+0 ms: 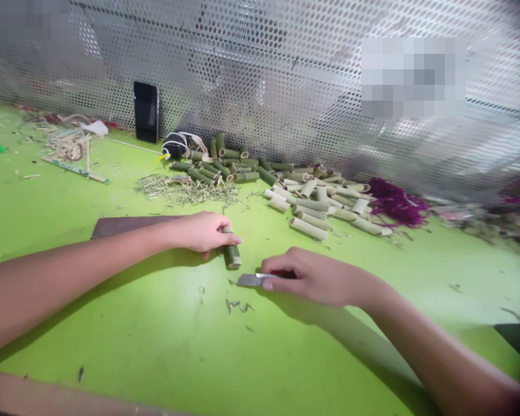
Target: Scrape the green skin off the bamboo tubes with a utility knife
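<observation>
My left hand [205, 231] is closed around the upper part of a short green bamboo piece [232, 255], whose pale cut end points towards me. In my right hand [305, 276] is a small knife [249, 280] with a broad, flat blade; my fingers hide its handle. The blade is just below and right of the bamboo's end, apart from it. A few thin curled green shavings [239, 305] lie on the green table [164, 335] under the blade. A flat brown board [130, 224] lies partly hidden behind my left forearm.
Green bamboo pieces [245, 176] and paler, peeled ones [309, 228] are heaped at the back, beside a pile of shavings [186, 189]. Purple string [396, 202] lies to their right. A phone [146, 112] leans against the perforated metal screen [264, 75]. Thin sticks [71, 144] lie back left.
</observation>
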### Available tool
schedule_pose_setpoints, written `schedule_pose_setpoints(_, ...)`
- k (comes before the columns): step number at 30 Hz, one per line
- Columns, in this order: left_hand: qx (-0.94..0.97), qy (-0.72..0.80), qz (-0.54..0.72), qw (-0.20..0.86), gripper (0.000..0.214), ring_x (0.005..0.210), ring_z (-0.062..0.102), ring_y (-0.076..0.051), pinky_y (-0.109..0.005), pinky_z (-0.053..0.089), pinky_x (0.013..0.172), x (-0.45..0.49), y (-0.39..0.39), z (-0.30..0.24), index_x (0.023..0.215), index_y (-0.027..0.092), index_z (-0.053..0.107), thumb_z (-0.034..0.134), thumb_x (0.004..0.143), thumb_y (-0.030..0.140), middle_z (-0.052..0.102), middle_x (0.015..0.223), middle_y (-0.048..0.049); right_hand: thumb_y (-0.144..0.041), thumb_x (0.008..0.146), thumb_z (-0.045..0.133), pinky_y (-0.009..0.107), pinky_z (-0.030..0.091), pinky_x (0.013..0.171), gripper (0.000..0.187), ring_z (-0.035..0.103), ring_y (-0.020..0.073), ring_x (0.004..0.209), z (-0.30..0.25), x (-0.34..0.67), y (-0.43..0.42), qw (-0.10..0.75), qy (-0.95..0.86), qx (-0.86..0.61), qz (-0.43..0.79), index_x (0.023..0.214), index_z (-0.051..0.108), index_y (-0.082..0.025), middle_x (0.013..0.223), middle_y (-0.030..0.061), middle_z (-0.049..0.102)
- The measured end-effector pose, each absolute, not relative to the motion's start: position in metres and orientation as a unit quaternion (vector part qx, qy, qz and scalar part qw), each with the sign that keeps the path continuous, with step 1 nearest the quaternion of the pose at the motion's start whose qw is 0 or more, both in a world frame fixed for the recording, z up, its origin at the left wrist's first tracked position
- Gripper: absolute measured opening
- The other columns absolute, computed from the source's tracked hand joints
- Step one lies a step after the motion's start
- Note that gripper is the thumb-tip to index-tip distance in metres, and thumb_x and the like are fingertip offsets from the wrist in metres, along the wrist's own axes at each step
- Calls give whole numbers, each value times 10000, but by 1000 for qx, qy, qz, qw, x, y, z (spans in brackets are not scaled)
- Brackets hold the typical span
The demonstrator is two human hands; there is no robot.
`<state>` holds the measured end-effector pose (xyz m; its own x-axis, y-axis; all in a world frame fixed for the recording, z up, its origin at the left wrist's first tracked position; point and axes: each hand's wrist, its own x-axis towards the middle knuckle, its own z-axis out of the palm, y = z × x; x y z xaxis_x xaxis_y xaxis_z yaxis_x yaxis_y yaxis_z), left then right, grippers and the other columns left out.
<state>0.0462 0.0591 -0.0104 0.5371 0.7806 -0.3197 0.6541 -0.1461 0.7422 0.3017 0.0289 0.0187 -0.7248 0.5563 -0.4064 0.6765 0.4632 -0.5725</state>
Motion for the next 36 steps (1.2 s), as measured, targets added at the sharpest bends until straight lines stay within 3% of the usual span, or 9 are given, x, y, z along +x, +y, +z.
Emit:
schedule_pose_setpoints(4, 751, 471, 67, 457, 414, 461, 612, -139, -271, 421, 531, 45, 61, -10, 907, 228, 604, 662, 903, 638, 652, 626, 53, -551, 1052, 396, 263, 342, 527, 459, 471, 128, 534, 15, 301, 24, 49, 864, 393, -310, 850, 639, -219, 636, -31, 555)
schedule_pose_setpoints(8, 764, 470, 65, 436, 453, 444, 595, -139, -278, 406, 531, 46, 61, -13, 875, 226, 607, 633, 896, 678, 642, 604, 51, -492, 1055, 399, 277, 370, 555, 405, 568, 156, 568, 6, 291, 21, 5, 880, 437, -186, 973, 685, -217, 717, 21, 687)
schedule_pose_setpoints(14, 750, 512, 78, 412, 468, 448, 598, -146, -275, 393, 530, 49, 55, -12, 873, 227, 609, 623, 897, 694, 636, 573, 48, -426, 1068, 422, 271, 352, 541, 343, 579, 152, 526, 1, 277, 18, -4, 899, 417, -130, 1019, 702, -234, 715, 19, 728)
schedule_pose_setpoints(25, 758, 465, 71, 451, 362, 465, 636, -137, -260, 434, 525, 44, 61, -14, 887, 220, 583, 627, 952, 573, 616, 597, 70, -394, 1065, 472, 261, 365, 533, 290, 565, 135, 516, 4, 276, 14, -22, 892, 420, -163, 980, 696, -230, 686, 3, 700)
schedule_pose_setpoints(36, 743, 467, 68, 475, 330, 434, 610, -122, -251, 433, 511, 46, 61, -8, 872, 218, 593, 697, 921, 527, 588, 557, 86, -596, 1019, 454, 265, 328, 513, 455, 436, 119, 520, 11, 298, 33, 39, 857, 386, -338, 851, 639, -216, 617, -40, 519)
